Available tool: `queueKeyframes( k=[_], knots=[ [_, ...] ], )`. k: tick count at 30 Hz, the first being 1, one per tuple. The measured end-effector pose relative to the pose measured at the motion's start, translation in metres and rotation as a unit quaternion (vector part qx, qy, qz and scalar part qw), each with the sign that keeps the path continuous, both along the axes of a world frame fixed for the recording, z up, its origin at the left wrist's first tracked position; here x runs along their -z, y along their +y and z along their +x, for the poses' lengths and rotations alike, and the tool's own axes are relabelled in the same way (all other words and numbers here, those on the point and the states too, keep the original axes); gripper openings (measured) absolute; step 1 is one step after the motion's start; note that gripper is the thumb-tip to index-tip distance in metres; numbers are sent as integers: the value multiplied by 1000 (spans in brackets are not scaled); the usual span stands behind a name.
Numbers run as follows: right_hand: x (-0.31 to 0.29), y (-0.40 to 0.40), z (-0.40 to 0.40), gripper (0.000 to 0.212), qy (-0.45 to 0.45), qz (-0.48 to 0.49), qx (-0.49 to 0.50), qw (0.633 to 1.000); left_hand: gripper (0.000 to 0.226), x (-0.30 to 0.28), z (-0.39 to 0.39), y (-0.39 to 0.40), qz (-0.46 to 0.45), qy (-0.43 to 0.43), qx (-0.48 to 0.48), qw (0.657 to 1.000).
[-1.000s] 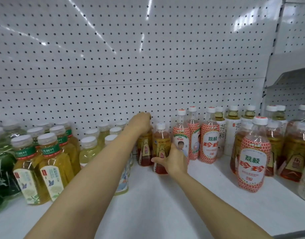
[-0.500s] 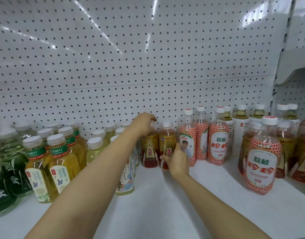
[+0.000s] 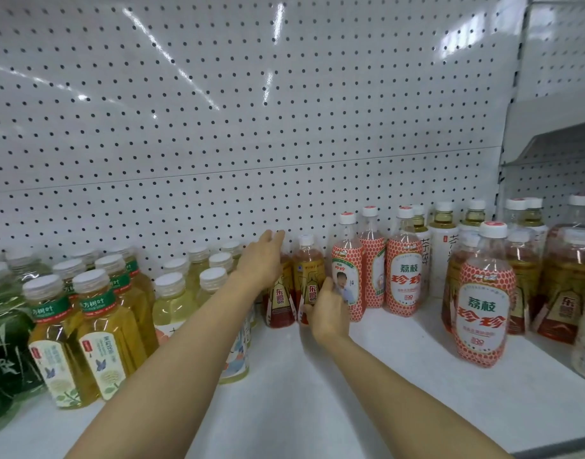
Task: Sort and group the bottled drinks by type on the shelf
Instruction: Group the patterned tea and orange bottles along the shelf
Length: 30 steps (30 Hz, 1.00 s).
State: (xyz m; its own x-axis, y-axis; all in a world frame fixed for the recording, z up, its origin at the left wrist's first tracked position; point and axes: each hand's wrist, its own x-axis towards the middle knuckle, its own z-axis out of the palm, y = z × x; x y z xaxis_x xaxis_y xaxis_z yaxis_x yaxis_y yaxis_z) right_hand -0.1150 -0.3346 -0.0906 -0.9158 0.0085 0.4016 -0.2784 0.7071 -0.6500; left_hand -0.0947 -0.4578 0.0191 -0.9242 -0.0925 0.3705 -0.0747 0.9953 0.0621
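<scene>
Two amber-red drink bottles with gold labels stand side by side against the back wall. My left hand [image 3: 263, 260] lies over the top of the left bottle [image 3: 279, 301] and hides its cap; its fingers stretch toward the wall. My right hand [image 3: 327, 311] grips the lower part of the right bottle [image 3: 309, 276], whose white cap shows. Just to the right stand red-patterned lychee bottles [image 3: 403, 276], and another lychee bottle [image 3: 483, 306] stands further forward.
Yellow tea bottles [image 3: 102, 336] and dark green bottles [image 3: 3, 346] fill the left side, with pale yellow bottles [image 3: 172, 303] behind my left arm. More amber bottles [image 3: 566, 293] and white-labelled tea bottles [image 3: 443, 250] crowd the right. The white shelf [image 3: 317, 399] ends at a pegboard wall [image 3: 251, 127].
My right hand has pushed its bottle back, level with the left bottle. My left hand's fingers have straightened from a curl over the cap.
</scene>
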Motion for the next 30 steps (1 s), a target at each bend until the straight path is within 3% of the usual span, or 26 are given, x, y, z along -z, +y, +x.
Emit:
queueKeyframes(
  k=[5,12,20,25,30],
  knots=[
    [1,3,12,52,95,-47,-23,994,84,10,8,7,-9,52,-9,999],
    [8,50,40,51,168,51,-19,984,67,27,33,37,-86,147,65,983],
    [16,143,75,37,168,122,53,977,54,60,45,104,-57,94,145,983],
    [9,207,96,36,156,124,99,975,60,64,45,167,12,72,180,981],
    [4,258,93,33,157,118,112,974,65,63,37,240,182,42,207,960]
  ],
)
